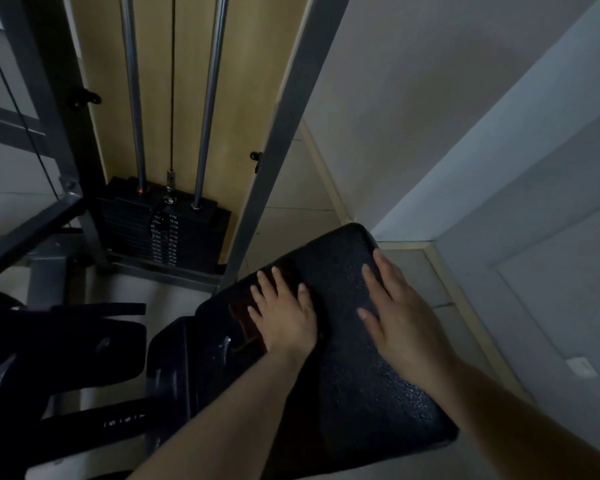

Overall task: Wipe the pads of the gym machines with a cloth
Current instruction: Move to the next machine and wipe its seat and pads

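Nearest the camera two bare forearms reach out over a large black pad [354, 358], a textured, slightly glossy cushion with rounded corners that tilts away toward the wall. The right hand [402, 317] lies flat near the pad's far right edge, fingers straight and spread, holding nothing. The left hand [284, 313] presses flat near the pad's far left edge, fingers straight, on top of a dark reddish-brown cloth [246, 320] that peeks out from under the palm and fingertips; the cloth is so dark against the vinyl that its outline is hard to follow.

Judging from this, the main risk is that the cloth bunches or slips out from under the flat palm, since nothing pinches it; the hand would then rub bare vinyl and leave streaks. The pad's far left edge is close to the hand, so a wide stroke could push the cloth off onto the floor. The pad may also rock if it is leaned on, though the right hand looks placed to steady it.

Left of the pad sit smaller black pads [111, 344] on the machine's dark frame. Farther off stands the weight stack [163, 230] with two chrome guide rods [208, 98] and a cable, inside a grey steel frame [291, 126], with a pale wall beyond
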`<control>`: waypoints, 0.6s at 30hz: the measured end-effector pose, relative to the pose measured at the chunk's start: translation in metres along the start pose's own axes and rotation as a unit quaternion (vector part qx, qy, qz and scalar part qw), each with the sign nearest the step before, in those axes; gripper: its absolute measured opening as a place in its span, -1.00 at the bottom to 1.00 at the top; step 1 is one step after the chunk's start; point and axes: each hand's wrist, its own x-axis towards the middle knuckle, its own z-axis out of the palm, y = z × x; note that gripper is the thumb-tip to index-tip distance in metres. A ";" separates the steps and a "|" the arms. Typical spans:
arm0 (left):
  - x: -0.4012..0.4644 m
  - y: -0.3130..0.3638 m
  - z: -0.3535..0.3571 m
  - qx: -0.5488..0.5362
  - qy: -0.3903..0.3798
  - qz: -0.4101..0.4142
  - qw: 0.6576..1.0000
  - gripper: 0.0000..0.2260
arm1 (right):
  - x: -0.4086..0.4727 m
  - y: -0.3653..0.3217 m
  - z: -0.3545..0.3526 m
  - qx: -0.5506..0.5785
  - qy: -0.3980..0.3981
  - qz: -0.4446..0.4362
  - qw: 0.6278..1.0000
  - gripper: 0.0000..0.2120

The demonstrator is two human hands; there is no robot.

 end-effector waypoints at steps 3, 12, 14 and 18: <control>-0.044 -0.026 0.014 0.018 0.025 0.067 0.997 -0.47 | -0.002 -0.003 0.003 -0.059 -0.027 0.003 0.998 -0.35; -0.064 -0.055 0.017 0.034 0.009 0.166 0.985 -0.43 | 0.003 -0.021 0.008 -0.159 -0.039 -0.041 0.986 -0.44; -0.020 -0.046 0.004 0.020 0.006 0.166 0.986 -0.45 | 0.004 -0.019 0.008 -0.151 -0.045 -0.058 0.986 -0.48; 0.019 -0.040 -0.010 0.037 -0.001 0.154 0.987 -0.48 | 0.003 -0.020 0.008 -0.165 -0.046 -0.055 0.984 -0.48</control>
